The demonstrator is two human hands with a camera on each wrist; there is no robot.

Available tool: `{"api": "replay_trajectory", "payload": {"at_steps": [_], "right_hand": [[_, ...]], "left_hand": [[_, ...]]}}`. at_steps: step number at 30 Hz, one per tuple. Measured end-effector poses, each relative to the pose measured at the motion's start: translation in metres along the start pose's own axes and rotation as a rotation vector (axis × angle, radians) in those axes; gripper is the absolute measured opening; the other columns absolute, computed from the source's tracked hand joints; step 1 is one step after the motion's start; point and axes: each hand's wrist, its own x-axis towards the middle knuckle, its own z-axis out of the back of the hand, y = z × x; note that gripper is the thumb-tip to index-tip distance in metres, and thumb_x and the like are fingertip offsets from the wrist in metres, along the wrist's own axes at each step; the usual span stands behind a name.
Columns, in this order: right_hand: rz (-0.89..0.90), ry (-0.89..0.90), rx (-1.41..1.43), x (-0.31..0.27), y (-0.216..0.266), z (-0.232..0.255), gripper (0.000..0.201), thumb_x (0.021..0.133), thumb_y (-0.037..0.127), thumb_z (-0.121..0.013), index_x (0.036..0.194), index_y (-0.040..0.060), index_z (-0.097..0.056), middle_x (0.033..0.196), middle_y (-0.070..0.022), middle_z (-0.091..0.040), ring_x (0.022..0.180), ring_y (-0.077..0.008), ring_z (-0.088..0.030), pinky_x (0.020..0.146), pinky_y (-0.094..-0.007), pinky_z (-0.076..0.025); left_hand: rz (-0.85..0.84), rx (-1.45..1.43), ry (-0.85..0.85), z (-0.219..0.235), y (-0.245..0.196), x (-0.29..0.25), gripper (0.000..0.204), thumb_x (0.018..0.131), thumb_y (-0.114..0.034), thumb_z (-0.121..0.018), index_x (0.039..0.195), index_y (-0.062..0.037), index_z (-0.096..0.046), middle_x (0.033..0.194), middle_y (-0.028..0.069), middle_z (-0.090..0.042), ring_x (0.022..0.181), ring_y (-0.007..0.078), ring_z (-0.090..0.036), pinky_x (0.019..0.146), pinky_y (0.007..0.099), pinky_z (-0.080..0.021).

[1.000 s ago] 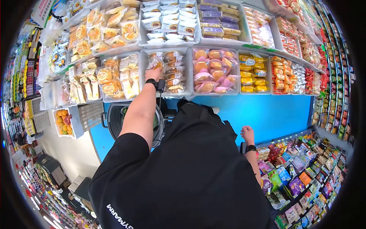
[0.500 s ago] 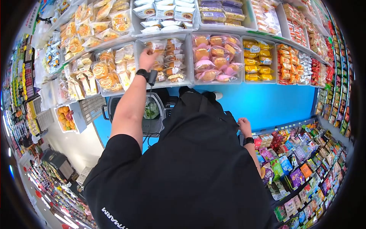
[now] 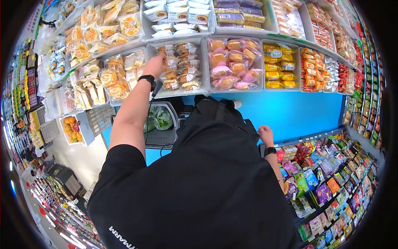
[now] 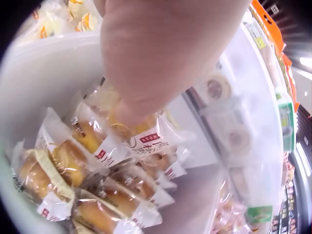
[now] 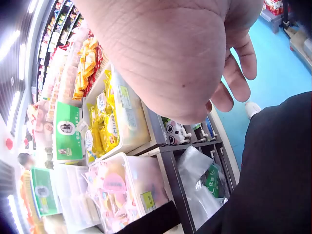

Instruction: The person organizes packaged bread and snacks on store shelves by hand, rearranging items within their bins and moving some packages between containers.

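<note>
In the head view my left hand (image 3: pixel 155 66) reaches into a clear bin (image 3: pixel 204 88) of bagged buns (image 3: pixel 188 64), over its left row. Up close in the left wrist view, the thumb (image 4: pixel 161 63) bends down onto a bagged bun (image 4: pixel 151 136) with a white and red label, which it pinches on top of the pile; the other fingers are hidden behind it. My right hand (image 3: pixel 265 135) hangs by my side, fingers loosely curled and holding nothing. The right wrist view shows its palm (image 5: pixel 170 58) and several bent fingertips.
Right of the bun bin stand bins of pink-wrapped cakes (image 3: pixel 235 62) and yellow packets (image 3: pixel 273 74). A shopping basket (image 3: pixel 161 139) with bagged greens (image 3: pixel 161 118) is below my left arm. A snack shelf (image 3: pixel 319 182) lies behind on the right.
My left hand has shifted left and slightly down from the bin's upper middle, uncovering more of the left row of buns. More of the basket shows. The right hand stays by my side.
</note>
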Motion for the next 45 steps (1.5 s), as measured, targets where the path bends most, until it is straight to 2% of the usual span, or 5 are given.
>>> {"api": "replay_trajectory", "payload": {"at_steps": [9,14,23,27,45], "right_hand": [[-0.013,0.012,0.008,0.001,-0.005,0.007,0.018,0.105,0.024,-0.067,0.112,0.0072,-0.07,0.092,-0.0041,-0.073,0.072,-0.0114,-0.066,0.06,-0.0279,-0.05],[-0.031,0.014,0.035,0.0,0.0,0.007,0.017,0.104,0.02,-0.066,0.112,0.0062,-0.07,0.093,-0.0058,-0.074,0.075,-0.014,-0.071,0.062,-0.029,-0.052],[0.01,0.02,0.001,0.0,0.006,-0.001,0.018,0.105,0.023,-0.067,0.111,0.0061,-0.07,0.092,-0.0046,-0.074,0.074,-0.0126,-0.069,0.062,-0.0288,-0.052],[-0.002,0.024,0.025,0.002,0.001,-0.002,0.019,0.106,0.023,-0.067,0.112,0.0058,-0.069,0.092,-0.0047,-0.073,0.073,-0.0126,-0.069,0.061,-0.029,-0.051],[-0.026,-0.003,0.011,-0.005,0.003,0.004,0.018,0.106,0.023,-0.067,0.11,0.0058,-0.07,0.091,-0.0044,-0.073,0.073,-0.0132,-0.069,0.061,-0.0291,-0.051]], "left_hand": [[0.038,0.323,-0.193,-0.009,-0.02,0.0,0.042,0.092,-0.02,-0.073,0.133,-0.0171,-0.066,0.13,0.0137,-0.074,0.122,0.0372,-0.071,0.1,0.0572,-0.057],[-0.014,0.172,0.246,-0.018,-0.016,0.003,0.063,0.089,-0.034,-0.08,0.147,-0.0179,-0.063,0.141,0.0143,-0.072,0.131,0.0375,-0.067,0.108,0.0509,-0.055],[0.188,0.046,0.562,-0.028,0.011,0.034,0.075,0.085,-0.044,-0.076,0.15,-0.0079,-0.063,0.136,0.0241,-0.074,0.127,0.0391,-0.07,0.108,0.0444,-0.056],[0.158,-0.176,0.43,-0.013,0.007,0.021,0.072,0.088,-0.044,-0.074,0.147,-0.0047,-0.063,0.136,0.0237,-0.074,0.127,0.0389,-0.07,0.108,0.0439,-0.055],[0.067,0.218,0.017,-0.055,0.008,0.017,0.056,0.094,-0.02,-0.075,0.146,-0.0166,-0.057,0.137,0.0207,-0.068,0.126,0.0413,-0.069,0.103,0.0524,-0.058]]}}
